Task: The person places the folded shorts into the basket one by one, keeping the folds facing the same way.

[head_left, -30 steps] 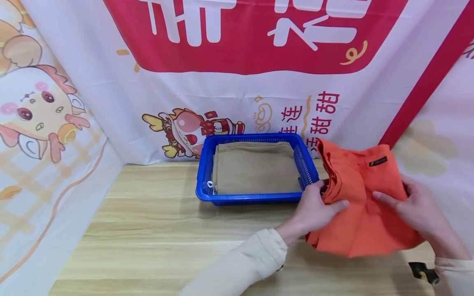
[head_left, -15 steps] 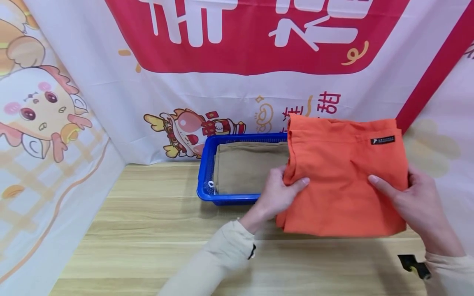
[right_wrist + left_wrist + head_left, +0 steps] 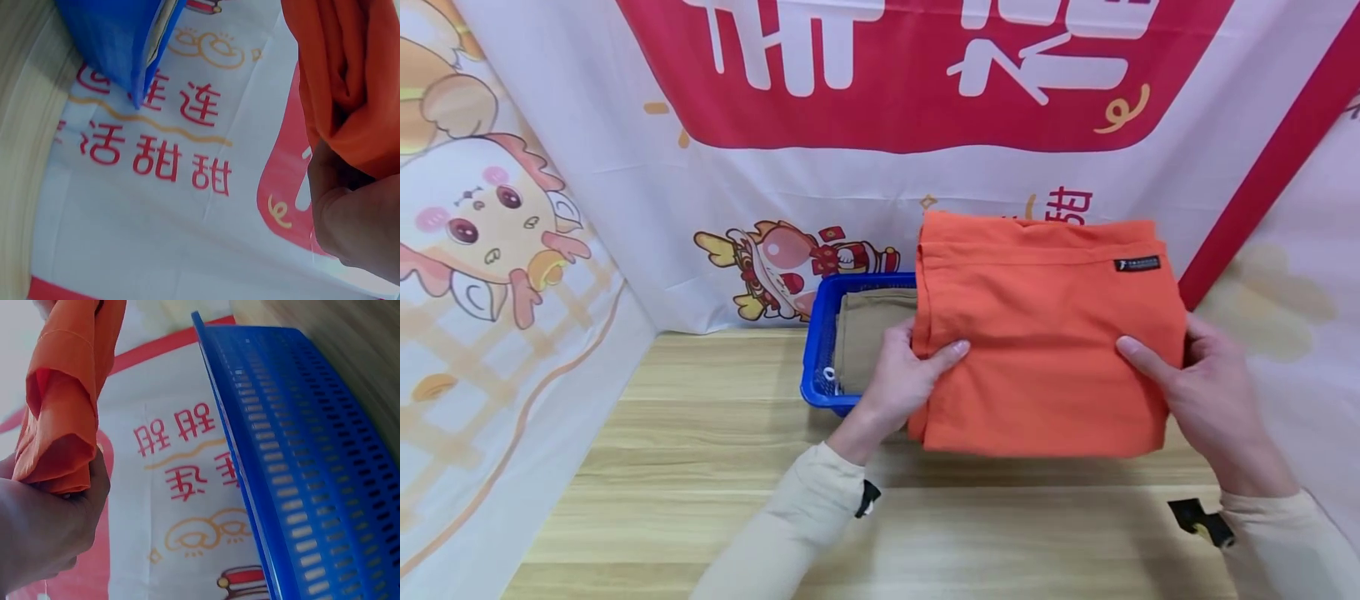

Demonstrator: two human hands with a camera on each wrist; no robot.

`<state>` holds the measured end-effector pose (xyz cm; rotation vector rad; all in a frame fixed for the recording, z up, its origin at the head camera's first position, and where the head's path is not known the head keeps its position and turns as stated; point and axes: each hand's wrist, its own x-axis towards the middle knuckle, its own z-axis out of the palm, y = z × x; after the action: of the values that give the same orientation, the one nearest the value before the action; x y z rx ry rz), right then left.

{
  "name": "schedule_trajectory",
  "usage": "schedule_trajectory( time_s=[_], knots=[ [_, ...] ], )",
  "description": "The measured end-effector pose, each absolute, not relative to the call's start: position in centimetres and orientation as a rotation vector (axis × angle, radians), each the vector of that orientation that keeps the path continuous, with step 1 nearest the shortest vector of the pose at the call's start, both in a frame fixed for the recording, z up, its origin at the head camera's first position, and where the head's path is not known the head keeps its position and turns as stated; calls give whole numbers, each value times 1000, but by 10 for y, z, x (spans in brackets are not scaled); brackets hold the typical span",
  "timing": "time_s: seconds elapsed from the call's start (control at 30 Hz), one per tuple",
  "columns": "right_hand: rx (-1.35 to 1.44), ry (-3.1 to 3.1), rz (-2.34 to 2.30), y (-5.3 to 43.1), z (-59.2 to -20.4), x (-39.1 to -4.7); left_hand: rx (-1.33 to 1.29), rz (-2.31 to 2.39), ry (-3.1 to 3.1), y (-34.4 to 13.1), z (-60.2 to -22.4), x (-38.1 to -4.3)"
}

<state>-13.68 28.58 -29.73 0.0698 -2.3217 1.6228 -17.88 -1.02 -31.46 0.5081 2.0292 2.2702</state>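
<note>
A folded orange cloth garment [image 3: 1037, 358] with a small black label near its upper right corner is held up between both hands. My left hand [image 3: 898, 375] grips its left edge, thumb on the front face and fingers behind. On the opposite edge my right hand [image 3: 1210, 392] holds it the same way. Layered folds of the orange fabric [image 3: 62, 406] show edge-on in the left wrist view. Behind the garment, partly covered by it in the head view, stands a blue plastic basket [image 3: 817, 350] with a folded khaki cloth [image 3: 872, 333] inside.
The basket stands on a light wood-grain table [image 3: 715, 467], near its back edge. A printed white and red cloth backdrop [image 3: 880, 183] hangs right behind it. Another printed cloth [image 3: 497, 333] borders the table on the left.
Both hands have carried the orange garment left and upward, from beside the basket to overlapping it in the head view. The garment has also flattened into a neater rectangle.
</note>
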Motion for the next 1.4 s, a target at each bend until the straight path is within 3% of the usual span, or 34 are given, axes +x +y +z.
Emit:
schedule_trajectory(
  time_s=[0.37,0.63,1.1,1.4],
  knots=[
    [159,-2168,2439,269,-289,-161,483,2324,1840,-43,-310,-194],
    [423,-2023,2797,265,-300,-183,498,2336,1704,-59,-310,-202],
    [246,-1989,2890,251,-309,-208,576,2357,1607,-75,-311,-215],
    [353,-1964,2787,241,-307,-221,486,2312,1743,-88,-309,-224]
  ],
)
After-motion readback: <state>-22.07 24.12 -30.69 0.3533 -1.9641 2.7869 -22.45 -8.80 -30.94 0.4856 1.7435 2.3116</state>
